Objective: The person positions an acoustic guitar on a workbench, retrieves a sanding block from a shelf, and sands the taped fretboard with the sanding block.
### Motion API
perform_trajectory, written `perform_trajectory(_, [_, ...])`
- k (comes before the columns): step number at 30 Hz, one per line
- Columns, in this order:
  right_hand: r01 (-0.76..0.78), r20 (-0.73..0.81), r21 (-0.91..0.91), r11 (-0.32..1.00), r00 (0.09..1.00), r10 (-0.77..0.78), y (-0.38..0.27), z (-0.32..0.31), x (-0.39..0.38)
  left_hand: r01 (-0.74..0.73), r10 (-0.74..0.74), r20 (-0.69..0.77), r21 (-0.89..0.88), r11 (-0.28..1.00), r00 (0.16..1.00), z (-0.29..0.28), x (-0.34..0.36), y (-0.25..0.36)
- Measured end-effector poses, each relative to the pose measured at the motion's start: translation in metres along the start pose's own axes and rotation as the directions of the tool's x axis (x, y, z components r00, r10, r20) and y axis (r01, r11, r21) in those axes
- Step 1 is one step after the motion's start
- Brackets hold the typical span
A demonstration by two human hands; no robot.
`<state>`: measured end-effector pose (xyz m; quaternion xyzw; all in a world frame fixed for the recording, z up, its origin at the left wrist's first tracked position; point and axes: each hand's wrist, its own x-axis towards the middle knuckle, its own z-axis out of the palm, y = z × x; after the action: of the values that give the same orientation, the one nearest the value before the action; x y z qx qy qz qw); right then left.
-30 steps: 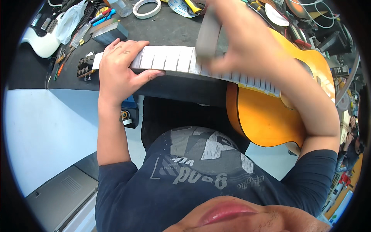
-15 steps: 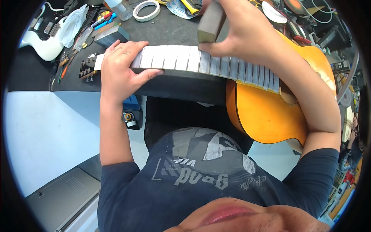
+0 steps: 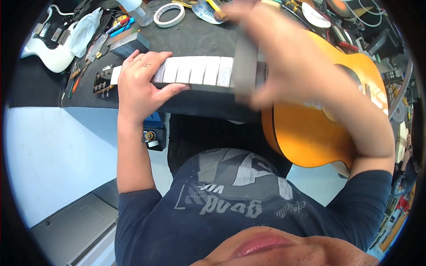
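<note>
An acoustic guitar (image 3: 297,137) with an orange-yellow top lies with its neck pointing left along the bench edge. Its fretboard (image 3: 197,71) looks pale and silvery, crossed by dark fret lines. My left hand (image 3: 140,84) is wrapped round the neck close to the headstock (image 3: 103,80), thumb along the near edge. A grey rectangular block (image 3: 245,62) lies crosswise over the middle of the fretboard, gripped by my right hand (image 3: 288,66). Motion blurs both the hand and the block. My right hand and forearm hide the upper frets and part of the body.
A roll of tape (image 3: 169,15) and a clear bottle (image 3: 138,12) are at the back of the dark bench. Behind my left hand sits another dark block (image 3: 129,43). Hand tools and a white electric guitar (image 3: 51,53) lie at the left; clutter fills the back right.
My right hand has brought the block toward me, from beyond the neck's far edge to across the fretboard. My left hand keeps its hold on the neck.
</note>
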<state>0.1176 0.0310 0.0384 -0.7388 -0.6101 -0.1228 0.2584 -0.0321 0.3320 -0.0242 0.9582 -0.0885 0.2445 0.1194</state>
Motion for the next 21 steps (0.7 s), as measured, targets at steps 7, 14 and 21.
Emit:
perform_trajectory(7, [-0.104,0.13,0.001,0.995,0.986,0.103,-0.009,0.0,-0.005,0.005,-0.005,-0.008,0.021,1.0,1.0,-0.002,-0.001,0.003])
perform_trajectory(14, [-0.078,0.125,0.105,0.991,0.99,0.065,-0.017,-0.001,-0.003,-0.003,0.004,-0.037,0.026,1.0,0.999,0.0,0.001,0.006])
perform_trajectory(21, [-0.287,0.063,-0.188,0.939,0.951,0.303,0.032,-0.042,0.031,-0.011,0.011,-0.012,0.027,1.0,1.0,-0.004,0.001,0.011])
